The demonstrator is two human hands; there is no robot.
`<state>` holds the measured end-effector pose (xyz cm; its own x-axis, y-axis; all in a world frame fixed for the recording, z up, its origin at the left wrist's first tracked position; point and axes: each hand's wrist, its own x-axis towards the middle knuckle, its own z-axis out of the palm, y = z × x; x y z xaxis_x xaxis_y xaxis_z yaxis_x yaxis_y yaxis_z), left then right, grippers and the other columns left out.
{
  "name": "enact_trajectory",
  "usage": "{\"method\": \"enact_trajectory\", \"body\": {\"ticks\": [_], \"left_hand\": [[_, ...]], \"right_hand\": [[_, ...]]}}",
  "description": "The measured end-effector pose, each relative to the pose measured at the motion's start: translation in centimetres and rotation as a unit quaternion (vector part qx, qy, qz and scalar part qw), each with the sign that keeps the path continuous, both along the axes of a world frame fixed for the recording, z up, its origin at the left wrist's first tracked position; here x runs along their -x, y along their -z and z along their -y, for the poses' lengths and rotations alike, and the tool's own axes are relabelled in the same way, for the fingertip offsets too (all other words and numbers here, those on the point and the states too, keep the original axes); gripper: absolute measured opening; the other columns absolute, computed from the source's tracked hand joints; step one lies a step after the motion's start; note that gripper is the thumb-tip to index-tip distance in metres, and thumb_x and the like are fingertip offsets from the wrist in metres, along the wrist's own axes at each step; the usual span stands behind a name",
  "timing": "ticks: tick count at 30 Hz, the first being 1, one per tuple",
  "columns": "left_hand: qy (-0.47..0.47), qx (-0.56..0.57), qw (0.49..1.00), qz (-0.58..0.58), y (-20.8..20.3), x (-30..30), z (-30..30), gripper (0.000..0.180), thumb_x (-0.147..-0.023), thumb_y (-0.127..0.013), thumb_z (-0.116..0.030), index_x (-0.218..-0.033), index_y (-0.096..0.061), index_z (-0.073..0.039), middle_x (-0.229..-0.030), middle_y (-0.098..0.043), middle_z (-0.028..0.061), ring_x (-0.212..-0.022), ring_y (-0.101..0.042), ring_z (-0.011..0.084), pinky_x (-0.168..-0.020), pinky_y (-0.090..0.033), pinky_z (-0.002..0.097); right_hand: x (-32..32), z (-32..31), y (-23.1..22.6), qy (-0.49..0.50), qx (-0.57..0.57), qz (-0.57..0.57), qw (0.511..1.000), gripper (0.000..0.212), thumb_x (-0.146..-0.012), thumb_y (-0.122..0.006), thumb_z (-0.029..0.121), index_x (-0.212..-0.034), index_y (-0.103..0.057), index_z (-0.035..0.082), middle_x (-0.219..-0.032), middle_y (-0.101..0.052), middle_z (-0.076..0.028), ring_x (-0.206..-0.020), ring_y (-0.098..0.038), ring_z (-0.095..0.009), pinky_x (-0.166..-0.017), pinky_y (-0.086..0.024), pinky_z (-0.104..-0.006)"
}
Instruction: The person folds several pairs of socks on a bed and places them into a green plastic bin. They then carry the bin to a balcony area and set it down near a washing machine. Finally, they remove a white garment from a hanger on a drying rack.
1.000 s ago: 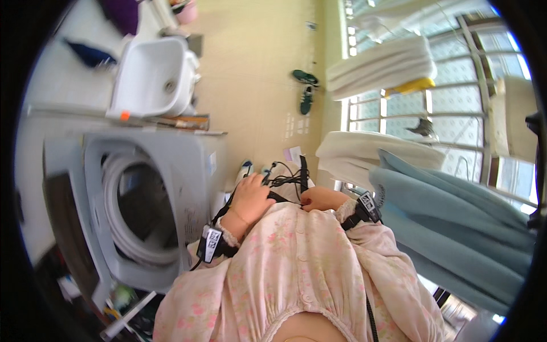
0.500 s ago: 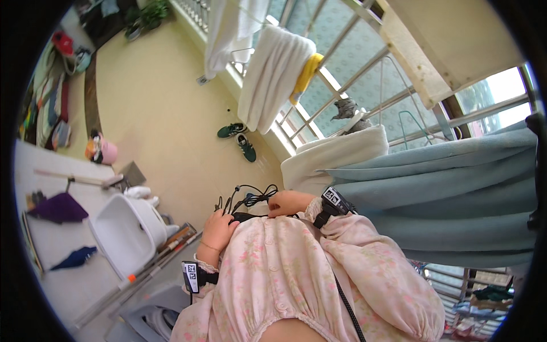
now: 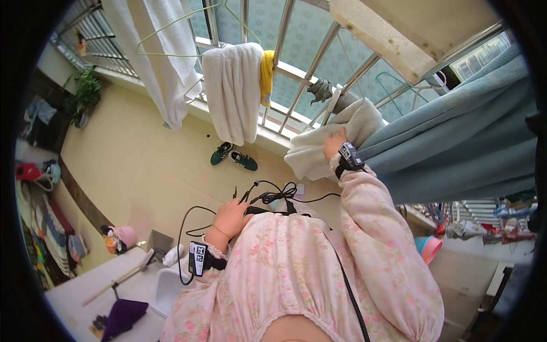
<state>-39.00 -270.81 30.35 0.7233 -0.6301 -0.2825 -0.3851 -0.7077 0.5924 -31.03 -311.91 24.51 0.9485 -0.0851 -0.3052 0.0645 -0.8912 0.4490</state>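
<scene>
A white towel (image 3: 310, 157) hangs over the railing in front of me, right of the middle, bunched and creased. My right hand (image 3: 335, 143) reaches out to it; the fingers are closed on its folds, their tips partly hidden in the cloth. At my waist, my left hand (image 3: 229, 219) lies with fingers stretched out against a black waist strap (image 3: 259, 211) among black cables (image 3: 279, 194). Each wrist carries a small strapped-on device. A blue-grey cloth (image 3: 450, 148) hangs right beside the towel.
Metal railings (image 3: 279, 40) run along the far side, with another white towel (image 3: 233, 91), a yellow cloth (image 3: 266, 77) and hangers (image 3: 393, 94). Green shoes (image 3: 233, 157) stand on the floor (image 3: 142, 165). Left are a pink bucket (image 3: 122, 236) and white basin (image 3: 168, 290).
My right hand has moved from my waist out to the white towel and taken hold of it, bunching it. My left hand stays at the waist. The view has turned rightward.
</scene>
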Motion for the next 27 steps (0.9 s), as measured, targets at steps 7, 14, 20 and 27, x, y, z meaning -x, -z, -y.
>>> {"method": "enact_trajectory", "body": {"ticks": [7, 14, 20, 27], "left_hand": [[0.067, 0.041, 0.997, 0.0, 1.9, -3.7, -6.7, 0.032, -0.078, -0.069, -0.031, -0.101, -0.064, -0.009, -0.095, -0.061, 0.0137, -0.089, -0.059, 0.0337, -0.077, -0.049, 0.0426], [0.15, 0.011, 0.988, -0.034, 1.8, -5.3, -8.0, 0.028, -0.081, -0.065, -0.019, -0.107, -0.064, -0.008, -0.103, -0.061, 0.0134, -0.095, -0.058, 0.034, -0.081, -0.048, 0.0406], [0.117, 0.098, 0.988, 0.032, 1.1, -4.9, -8.3, 0.04, -0.073, -0.064, 0.0, -0.112, -0.059, -0.008, -0.118, -0.056, 0.0162, -0.105, -0.055, 0.0357, -0.091, -0.045, 0.0403], [0.232, 0.144, 0.96, -0.055, -0.5, -4.6, -4.2, 0.032, -0.075, -0.072, -0.017, -0.104, -0.061, -0.006, -0.116, -0.055, 0.0177, -0.108, -0.052, 0.0366, -0.094, -0.043, 0.0394]], "right_hand": [[5.4, 1.4, 1.5, -0.024, 0.116, 0.036, 0.992, 0.026, -0.08, -0.049, 0.017, -0.077, -0.073, 0.011, -0.089, -0.068, -0.012, -0.101, -0.056, -0.029, -0.111, -0.017, -0.0499], [6.0, -4.8, -3.5, 0.071, -0.009, 0.034, 0.997, 0.023, -0.079, -0.057, 0.023, -0.091, -0.071, 0.008, -0.102, -0.064, -0.012, -0.111, -0.051, -0.028, -0.111, -0.018, -0.0485], [13.5, -13.8, -4.1, 0.131, -0.56, -0.093, 0.813, 0.02, -0.084, -0.062, 0.018, -0.095, -0.066, 0.002, -0.089, -0.068, -0.015, -0.082, -0.064, -0.028, -0.073, -0.05, -0.0371], [24.6, -18.8, -3.9, 0.247, -0.712, -0.027, 0.657, 0.03, -0.09, -0.053, 0.024, -0.102, -0.066, 0.0, -0.096, -0.068, -0.014, -0.087, -0.063, -0.023, -0.079, -0.048, -0.0345]]}}
